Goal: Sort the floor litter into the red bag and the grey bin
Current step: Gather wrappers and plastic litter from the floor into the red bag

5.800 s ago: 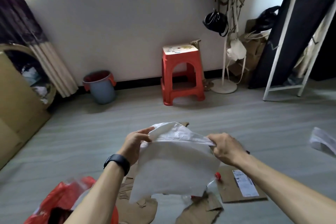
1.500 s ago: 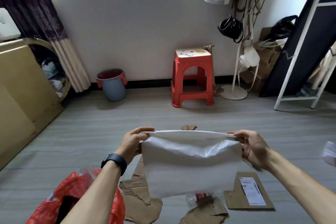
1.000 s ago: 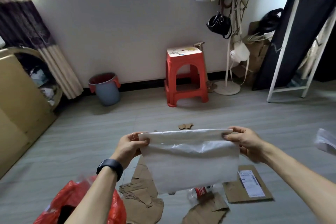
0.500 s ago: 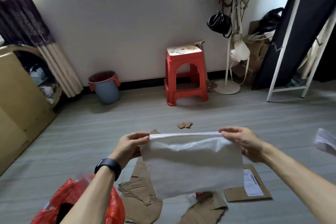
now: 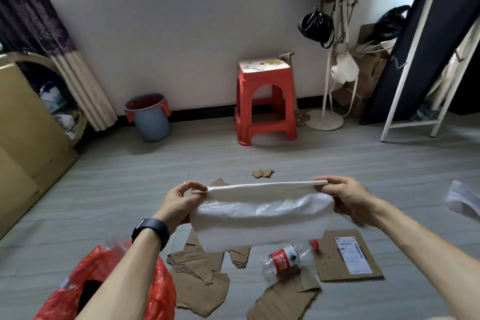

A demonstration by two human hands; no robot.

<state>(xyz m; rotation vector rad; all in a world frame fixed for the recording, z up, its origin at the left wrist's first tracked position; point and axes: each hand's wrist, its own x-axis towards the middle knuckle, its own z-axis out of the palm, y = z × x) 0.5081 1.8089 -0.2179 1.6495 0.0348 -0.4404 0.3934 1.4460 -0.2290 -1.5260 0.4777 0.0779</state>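
Observation:
A white plastic bag (image 5: 259, 218) is stretched flat between my hands above the floor, partly folded over. My left hand (image 5: 179, 202) pinches its left end and my right hand (image 5: 345, 197) grips its right end. Below my left forearm the red bag (image 5: 155, 291) lies open on the floor. The grey bin (image 5: 149, 118) with red handles stands against the far wall. Under the white bag lie a clear water bottle (image 5: 285, 258) with a red label, torn cardboard pieces (image 5: 200, 286) and a cardboard sheet (image 5: 348, 254) with a shipping label.
A red plastic stool (image 5: 265, 101) stands by the wall, a coat stand base (image 5: 324, 119) to its right. A large cardboard box (image 5: 23, 138) fills the left side. A white frame (image 5: 415, 60) leans at the right. White paper (image 5: 462, 200) lies at the right edge, small cardboard scraps (image 5: 262, 173) mid-floor.
The hanging part of the white bag has been folded up, so it is shorter now. The water bottle under it has come into full view.

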